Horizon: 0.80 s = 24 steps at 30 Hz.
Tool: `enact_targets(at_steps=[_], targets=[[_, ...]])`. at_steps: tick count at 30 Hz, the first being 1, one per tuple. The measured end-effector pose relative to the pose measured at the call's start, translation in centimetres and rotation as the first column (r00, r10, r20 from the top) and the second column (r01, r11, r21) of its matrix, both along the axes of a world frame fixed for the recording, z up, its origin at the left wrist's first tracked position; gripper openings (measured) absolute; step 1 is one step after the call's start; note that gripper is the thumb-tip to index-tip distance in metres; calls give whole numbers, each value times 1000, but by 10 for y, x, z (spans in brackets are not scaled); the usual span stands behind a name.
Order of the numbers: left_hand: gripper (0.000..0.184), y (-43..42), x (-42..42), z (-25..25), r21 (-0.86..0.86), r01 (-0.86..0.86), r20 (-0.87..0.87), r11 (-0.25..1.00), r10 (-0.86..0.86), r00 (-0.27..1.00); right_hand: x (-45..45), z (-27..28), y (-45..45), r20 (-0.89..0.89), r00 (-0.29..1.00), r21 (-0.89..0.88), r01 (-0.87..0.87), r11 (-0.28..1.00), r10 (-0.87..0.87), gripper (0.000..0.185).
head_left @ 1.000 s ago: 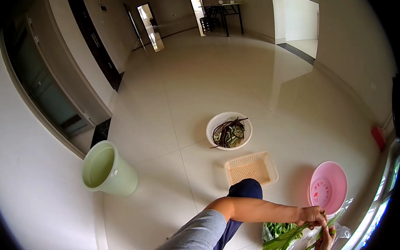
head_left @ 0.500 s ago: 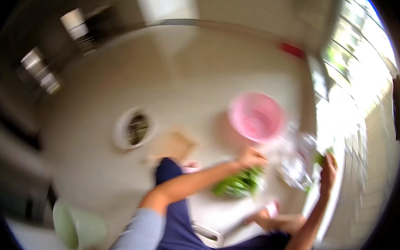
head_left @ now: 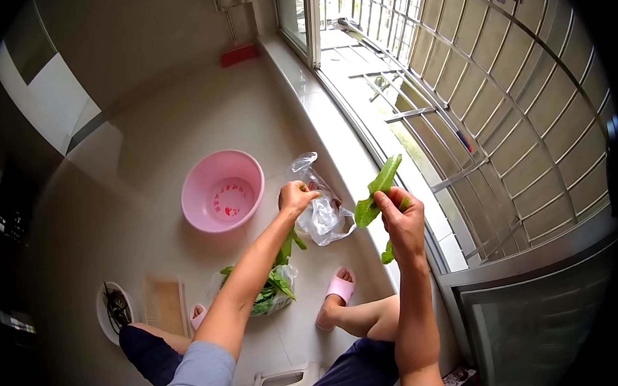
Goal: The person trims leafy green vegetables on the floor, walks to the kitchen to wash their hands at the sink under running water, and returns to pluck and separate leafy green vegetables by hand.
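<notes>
My right hand is closed round a green vegetable leaf, raised near the window ledge, with more leaf showing below the fingers. My left hand is pinched shut on a leafy green stem, of which only small bits show at the fingertips. Under my left forearm lies a pile of leafy greens in a clear plastic bag, partly hidden by the arm. A crumpled clear plastic bag rests on the floor just beyond my left hand. The pink basin stands left of that hand, with no greens visible in it.
A white bowl with dark contents and a beige basket sit at the left. The window ledge and metal window bars run along the right. A red dustpan stands at the back. A white stool is beneath me.
My view has swung right, towards the window, and become sharp. Both hands are now raised in front of me; the left has moved from above the greens pile towards the crumpled bag.
</notes>
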<state>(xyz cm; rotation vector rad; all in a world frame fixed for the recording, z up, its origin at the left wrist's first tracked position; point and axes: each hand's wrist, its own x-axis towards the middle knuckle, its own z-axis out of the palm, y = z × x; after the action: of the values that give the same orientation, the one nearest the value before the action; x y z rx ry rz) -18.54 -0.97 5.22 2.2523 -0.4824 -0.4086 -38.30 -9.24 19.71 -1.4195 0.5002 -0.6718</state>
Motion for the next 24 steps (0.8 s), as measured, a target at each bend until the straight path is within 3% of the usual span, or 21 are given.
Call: enact_targets(at_steps=[5,7,8,9,11,12,13,15,17,21,24], targets=[[17,-27,13,-30,74,-3,-32,997,5,999,-6,0,-17,0,999,59,33,998,-33,14],[15,-25,17,-34,-154,-21,-158,988,-4,987,-5,-2,-21,-15,999,70,36,997,-36,15],[17,-22,21,-33,-191,-39,-286,981,-18,958,-3,-2,-19,4,1000,78,28,997,-29,15],[17,-14,22,-22,-188,-44,-282,981,-11,959,0,-2,-16,9,1000,81,22,996,-23,15],[22,9,25,-3,-435,-159,-625,886,-170,762,7,-2,-9,-5,999,58,-34,998,35,14],[27,23,27,8,-493,-150,-662,857,-257,704,11,0,-4,16,999,50,-44,998,44,13],[27,39,25,17,-488,-167,-660,857,-237,713,16,0,1,23,998,85,-62,994,60,12],[28,75,19,43,-569,-290,-727,769,-306,615,22,3,10,37,988,97,-150,984,147,12],[34,114,9,73,-558,-295,-712,776,-264,650,29,10,26,62,967,105,-253,962,248,10],[47,187,-12,112,-322,-270,-659,908,-10,752,52,7,66,95,898,102,-439,893,431,15],[49,236,-26,124,-285,-348,-610,893,112,785,66,2,101,-16,831,16,-556,831,557,12]])
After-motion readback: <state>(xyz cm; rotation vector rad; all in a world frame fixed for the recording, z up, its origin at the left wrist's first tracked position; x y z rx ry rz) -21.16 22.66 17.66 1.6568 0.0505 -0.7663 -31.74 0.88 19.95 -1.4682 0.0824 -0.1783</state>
